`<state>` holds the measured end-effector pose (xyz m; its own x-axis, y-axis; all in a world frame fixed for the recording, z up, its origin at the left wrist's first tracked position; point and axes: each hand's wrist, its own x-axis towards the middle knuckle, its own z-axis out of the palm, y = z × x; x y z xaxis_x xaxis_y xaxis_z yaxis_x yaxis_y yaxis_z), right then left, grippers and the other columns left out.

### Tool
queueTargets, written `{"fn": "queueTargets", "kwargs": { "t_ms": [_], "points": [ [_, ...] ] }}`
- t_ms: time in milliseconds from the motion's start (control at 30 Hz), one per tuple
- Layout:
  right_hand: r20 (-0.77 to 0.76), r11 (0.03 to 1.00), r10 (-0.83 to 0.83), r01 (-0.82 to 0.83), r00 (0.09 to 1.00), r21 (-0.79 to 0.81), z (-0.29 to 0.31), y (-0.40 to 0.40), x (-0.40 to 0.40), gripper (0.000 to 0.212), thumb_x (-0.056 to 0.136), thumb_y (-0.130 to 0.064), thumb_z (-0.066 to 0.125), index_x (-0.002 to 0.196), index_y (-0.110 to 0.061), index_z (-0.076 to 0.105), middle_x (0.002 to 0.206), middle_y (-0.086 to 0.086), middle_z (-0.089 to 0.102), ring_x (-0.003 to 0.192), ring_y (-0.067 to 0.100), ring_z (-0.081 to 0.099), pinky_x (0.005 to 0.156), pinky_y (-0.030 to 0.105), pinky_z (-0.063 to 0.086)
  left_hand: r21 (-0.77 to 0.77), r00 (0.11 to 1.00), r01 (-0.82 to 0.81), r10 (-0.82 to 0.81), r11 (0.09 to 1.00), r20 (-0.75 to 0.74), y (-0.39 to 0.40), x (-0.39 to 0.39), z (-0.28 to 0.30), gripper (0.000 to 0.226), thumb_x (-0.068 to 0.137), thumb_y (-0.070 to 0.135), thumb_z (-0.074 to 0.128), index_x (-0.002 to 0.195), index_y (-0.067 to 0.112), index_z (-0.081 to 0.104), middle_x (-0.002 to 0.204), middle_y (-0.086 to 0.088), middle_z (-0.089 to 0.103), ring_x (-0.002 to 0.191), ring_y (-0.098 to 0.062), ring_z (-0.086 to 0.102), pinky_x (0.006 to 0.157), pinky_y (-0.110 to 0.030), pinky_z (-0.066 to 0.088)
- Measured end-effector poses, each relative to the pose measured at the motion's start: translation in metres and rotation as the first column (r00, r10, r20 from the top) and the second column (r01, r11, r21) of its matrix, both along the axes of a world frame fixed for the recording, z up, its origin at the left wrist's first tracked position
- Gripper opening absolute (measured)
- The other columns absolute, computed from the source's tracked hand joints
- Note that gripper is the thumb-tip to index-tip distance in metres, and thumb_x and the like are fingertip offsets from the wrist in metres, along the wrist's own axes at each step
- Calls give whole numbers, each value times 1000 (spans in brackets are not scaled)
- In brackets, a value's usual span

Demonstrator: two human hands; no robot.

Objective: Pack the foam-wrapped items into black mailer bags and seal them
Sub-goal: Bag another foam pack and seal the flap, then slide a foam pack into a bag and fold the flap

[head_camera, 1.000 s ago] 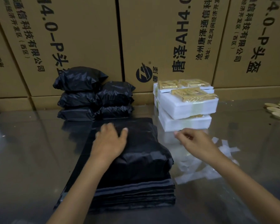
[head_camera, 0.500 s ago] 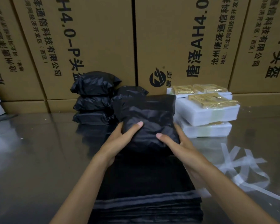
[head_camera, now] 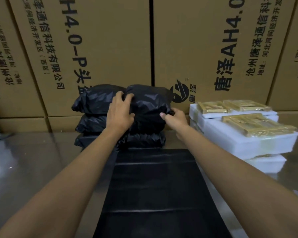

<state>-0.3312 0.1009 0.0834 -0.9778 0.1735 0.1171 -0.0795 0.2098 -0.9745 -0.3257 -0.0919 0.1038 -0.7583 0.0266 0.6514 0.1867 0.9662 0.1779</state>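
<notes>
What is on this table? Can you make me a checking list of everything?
Surface: shiny metal table, reflective.
Job's things: packed bag held on top of the right pile of packed bags; flat stack of empty mailer bags in front; foam-wrapped items stacked at right.
Clutter: nothing seen.
Grippers: left hand grips the packed bag's left side; right hand grips its right edge.
Cables: nothing seen.
Surroundings: printed cardboard boxes behind.

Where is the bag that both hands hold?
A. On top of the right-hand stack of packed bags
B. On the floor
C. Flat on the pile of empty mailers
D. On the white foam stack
A: the left hand and right hand grip the bag atop the right-hand stack of packed bags.
</notes>
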Motion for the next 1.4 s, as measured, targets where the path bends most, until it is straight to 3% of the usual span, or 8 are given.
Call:
{"fn": "queueTargets", "kwargs": {
  "t_ms": [200, 500, 667, 733, 833, 1000, 1133, 1400],
  "points": [
    [-42, 953, -284, 287, 958, 96, 3, -9, -30, 36, 93, -46, 63, 110, -14, 65, 113, 7, 68, 105, 30, 63, 77, 32, 43, -230, 966, -106, 46, 967, -254, 9, -25, -6, 31, 87, -1, 58, 115, 11, 49, 111, -12, 47, 97, -31, 45, 78, -38, 38],
    [206, 975, 167, -193, 964, 113, 25, -10, -30, 60, 101, -15, 52, 155, -9, 29, 155, 10, 38, 135, 30, 43, 104, 38, 41, 13, 984, -168, 166, 986, 65, 36, -36, 9, 44, 92, 13, 60, 131, 1, 44, 135, -18, 42, 124, -34, 41, 101, -41, 42],
    [37, 998, 32, -34, 999, 56, 11, 23, 3, 18, 92, -11, 49, 99, -12, 66, 88, 5, 64, 80, 20, 58, 70, 33, 49, 191, 982, 189, -188, 963, -20, 106, 5, -5, 17, 95, 14, 49, 112, 10, 49, 116, -11, 49, 103, -29, 50, 80, -42, 45],
    [7, 995, -58, 57, 998, 79, 1, 45, 22, 24, 92, -9, 44, 94, -14, 68, 87, 6, 65, 82, 23, 61, 80, 39, 55, 404, 929, 244, -332, 882, 165, 142, 14, -13, 14, 99, 20, 46, 106, 10, 53, 106, -11, 57, 90, -27, 57, 72, -38, 47],
    [2, 983, -144, 143, 990, 113, -21, 73, 51, 29, 99, -11, 41, 114, -1, 63, 100, 12, 63, 93, 26, 59, 95, 48, 53, 829, 585, 15, -677, 559, 446, 191, 26, -33, 33, 101, 29, 45, 119, 3, 57, 96, -14, 62, 74, -24, 60, 69, -36, 54],
    [180, 996, -48, 33, 983, 83, -41, 110, 113, 25, 95, -9, 49, 101, -2, 72, 95, 18, 72, 85, 24, 68, 78, 35, 57, 915, 373, -341, -863, 214, 341, 234, 27, -46, 62, 88, 60, 54, 130, 15, 52, 122, -12, 60, 105, -28, 61, 92, -41, 52],
    [250, 997, -55, 65, 967, -32, -57, 134, 143, 22, 95, -10, 54, 100, -5, 75, 88, 11, 74, 68, 19, 60, 62, 27, 49, 933, 477, -287, -812, 217, 335, 258, 25, -45, 67, 82, 44, 72, 135, 11, 48, 124, -9, 51, 110, -26, 56, 88, -35, 51],
    [272, 910, -75, 178, 959, -374, -77, 154, 171, 41, 90, -49, 65, 121, -22, 63, 113, 10, 71, 99, 28, 71, 73, 39, 59, 911, 315, -304, -873, 278, 371, 269, 55, -32, 50, 68, 28, 83, 103, 11, 51, 110, -14, 48, 92, -30, 60, 74, -40, 60]
  ]
}}
